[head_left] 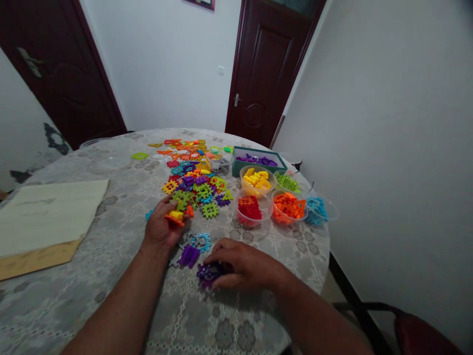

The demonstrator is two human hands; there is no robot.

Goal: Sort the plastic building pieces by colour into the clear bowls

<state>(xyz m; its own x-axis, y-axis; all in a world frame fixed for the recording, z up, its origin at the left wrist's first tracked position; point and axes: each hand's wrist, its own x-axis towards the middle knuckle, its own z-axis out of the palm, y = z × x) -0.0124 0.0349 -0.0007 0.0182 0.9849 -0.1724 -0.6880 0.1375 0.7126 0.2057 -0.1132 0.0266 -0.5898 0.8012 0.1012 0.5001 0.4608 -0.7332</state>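
My left hand [162, 222] is closed around several plastic building pieces: a green notched square [182, 199], a yellow piece [176, 215] and an orange one [174, 221]. Near the table's front, my right hand [240, 264] grips dark purple building pieces [207, 274], its thumb and fingers curled about them low over the cloth. Between the hands lie a ribbed purple piece [189, 256] and a blue notched piece [202, 241]. Beyond my left hand spreads a mixed pile of coloured pieces [201, 190], with a loose green square [210, 211] at its near edge.
Clear tubs hold red pieces [250, 208], orange pieces [288, 206], yellow pieces [256, 179] and blue pieces [316, 211]. Behind them stands a teal box [240, 167] with purple pieces. Paper sheets [48, 212] lie at left on the round table. A chair [417, 330] is at lower right.
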